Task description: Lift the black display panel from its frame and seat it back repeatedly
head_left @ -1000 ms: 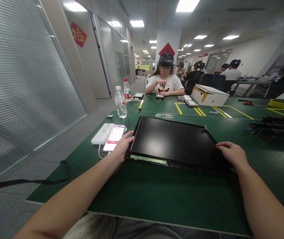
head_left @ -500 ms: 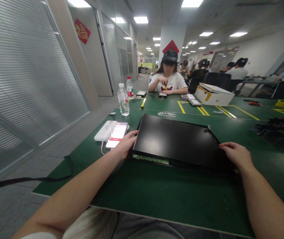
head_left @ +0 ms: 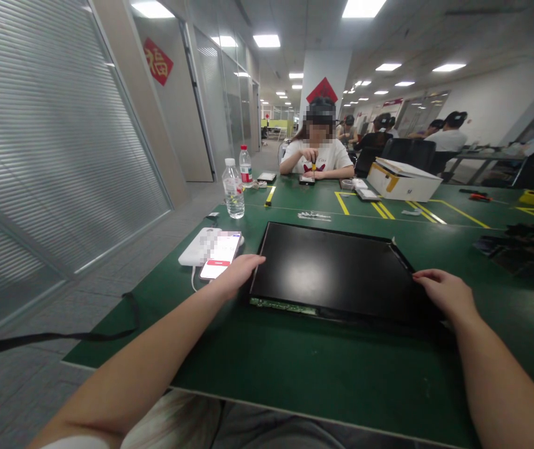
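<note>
A black flat display panel [head_left: 332, 268] lies face up on the green table [head_left: 323, 368], in a dark frame. A strip of green circuit board [head_left: 286, 306] shows along its near left edge. My left hand [head_left: 241, 272] grips the panel's left edge, thumb on top, with its other fingers mostly hidden. At the opposite edge, my right hand [head_left: 445, 292] is closed in a pinch on the panel's rim. A small pale tab [head_left: 393, 241] sticks up at the far right corner.
Left of the panel lie a phone [head_left: 220, 255] and a white power bank [head_left: 196, 246] with a cable. Two bottles, one a clear water bottle [head_left: 233, 190], stand behind them. Across the table a person [head_left: 316, 156] holds a yellow-handled tool near a white box [head_left: 405, 181].
The panel's left side has come down, so it sits lower and flatter in its frame. My left thumb has shifted onto the top of the edge. My right hand has barely moved.
</note>
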Tool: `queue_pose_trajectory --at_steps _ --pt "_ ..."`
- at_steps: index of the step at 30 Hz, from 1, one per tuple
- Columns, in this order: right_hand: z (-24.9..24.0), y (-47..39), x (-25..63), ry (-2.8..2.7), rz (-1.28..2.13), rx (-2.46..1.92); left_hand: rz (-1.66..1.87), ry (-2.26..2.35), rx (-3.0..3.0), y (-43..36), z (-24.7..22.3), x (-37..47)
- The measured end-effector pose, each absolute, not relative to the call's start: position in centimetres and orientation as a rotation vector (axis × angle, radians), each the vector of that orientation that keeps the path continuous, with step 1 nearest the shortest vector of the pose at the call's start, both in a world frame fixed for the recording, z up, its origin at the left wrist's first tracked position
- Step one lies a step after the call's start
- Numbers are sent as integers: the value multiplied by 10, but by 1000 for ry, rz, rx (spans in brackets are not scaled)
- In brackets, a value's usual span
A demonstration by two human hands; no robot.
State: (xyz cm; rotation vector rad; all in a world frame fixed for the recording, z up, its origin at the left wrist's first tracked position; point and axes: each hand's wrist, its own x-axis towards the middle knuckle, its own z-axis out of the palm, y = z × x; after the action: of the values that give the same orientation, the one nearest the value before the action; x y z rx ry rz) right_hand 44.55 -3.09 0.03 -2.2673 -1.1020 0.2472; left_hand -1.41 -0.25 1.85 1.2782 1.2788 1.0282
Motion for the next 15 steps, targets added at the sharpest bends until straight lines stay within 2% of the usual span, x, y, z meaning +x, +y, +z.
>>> queue_pose_trajectory --at_steps 4,15 --pt "-1 -31 447 -1090 272 -2263 797 1348 1434 -9 18 -14" --pt "-4 -29 449 -1073 301 -2249 819 1476 1656 -9 16 -15"
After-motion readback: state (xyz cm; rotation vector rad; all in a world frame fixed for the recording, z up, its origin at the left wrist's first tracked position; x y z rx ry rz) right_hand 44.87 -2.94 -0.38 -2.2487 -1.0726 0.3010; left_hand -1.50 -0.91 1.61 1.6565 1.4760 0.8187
